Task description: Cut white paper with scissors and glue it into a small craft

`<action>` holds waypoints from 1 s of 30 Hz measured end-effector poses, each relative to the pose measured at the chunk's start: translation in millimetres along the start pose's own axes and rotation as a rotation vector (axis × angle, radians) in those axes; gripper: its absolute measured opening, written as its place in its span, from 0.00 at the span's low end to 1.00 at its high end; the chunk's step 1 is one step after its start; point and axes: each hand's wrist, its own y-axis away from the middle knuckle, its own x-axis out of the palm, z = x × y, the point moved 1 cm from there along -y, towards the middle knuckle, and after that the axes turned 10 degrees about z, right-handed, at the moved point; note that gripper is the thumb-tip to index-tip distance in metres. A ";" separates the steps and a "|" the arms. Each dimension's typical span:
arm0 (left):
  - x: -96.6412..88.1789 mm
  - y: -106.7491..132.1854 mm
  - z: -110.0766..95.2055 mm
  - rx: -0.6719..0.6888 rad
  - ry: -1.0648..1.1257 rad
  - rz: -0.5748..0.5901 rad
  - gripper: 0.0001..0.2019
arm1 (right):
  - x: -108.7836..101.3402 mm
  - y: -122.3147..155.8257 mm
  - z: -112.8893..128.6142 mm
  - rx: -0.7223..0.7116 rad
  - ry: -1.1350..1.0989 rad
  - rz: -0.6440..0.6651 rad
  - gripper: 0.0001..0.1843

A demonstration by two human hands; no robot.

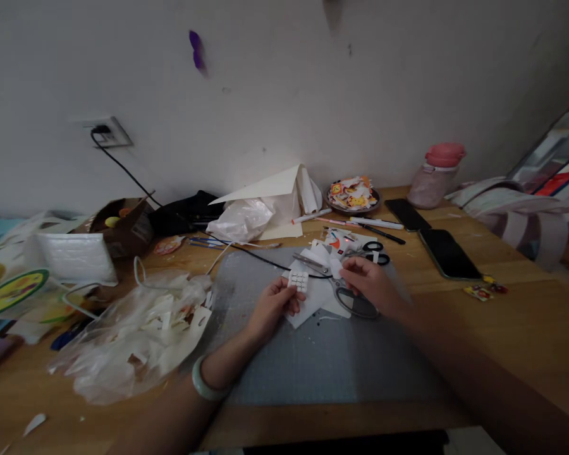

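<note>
My left hand [279,300] is closed on a small white card [298,280] with rows of dark marks, pinched between thumb and fingers. My right hand [367,281] has its fingertips closed at a small white paper piece [336,267]. Under and beside that hand lie grey-handled scissors [363,306], blades pointing to the upper left. White paper sheets [308,306] lie beneath both hands on the grey cutting mat [303,373]. A white and orange device with a red light [342,242] sits just beyond, beside black-handled scissors [383,258]. A black cable runs across the mat to this spot.
A clear plastic bag with paper scraps [123,354] lies left of the mat. Behind are a bowl of colourful cutouts [353,194], markers [377,223] and folded white paper [270,186]. Two phones [448,254] and a pink-lidded bottle [434,180] are on the right.
</note>
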 end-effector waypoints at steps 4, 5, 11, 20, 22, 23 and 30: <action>1.8 0.3 0.3 -0.038 0.025 0.021 0.13 | 3.5 3.3 0.5 -0.083 0.064 0.015 0.10; 1.9 0.0 0.3 -0.045 0.023 0.029 0.13 | 4.1 3.8 0.1 -0.114 0.081 0.015 0.10; 0.6 -1.1 1.7 -0.076 -0.043 0.099 0.15 | 15.3 9.5 -5.1 -0.142 0.100 0.152 0.11; 4.7 1.6 3.7 -0.047 -0.103 0.105 0.16 | 37.3 16.7 -11.0 -0.060 0.004 0.127 0.09; 5.6 2.0 3.4 -0.046 -0.097 0.096 0.17 | 36.8 16.1 -10.1 -0.085 0.027 0.111 0.07; 5.9 2.1 3.5 -0.047 -0.093 0.094 0.17 | 36.2 15.9 -9.3 -0.112 0.046 0.099 0.07; 7.3 1.9 6.7 -0.042 -0.113 0.092 0.17 | 35.5 15.3 -7.6 -0.176 0.116 0.035 0.07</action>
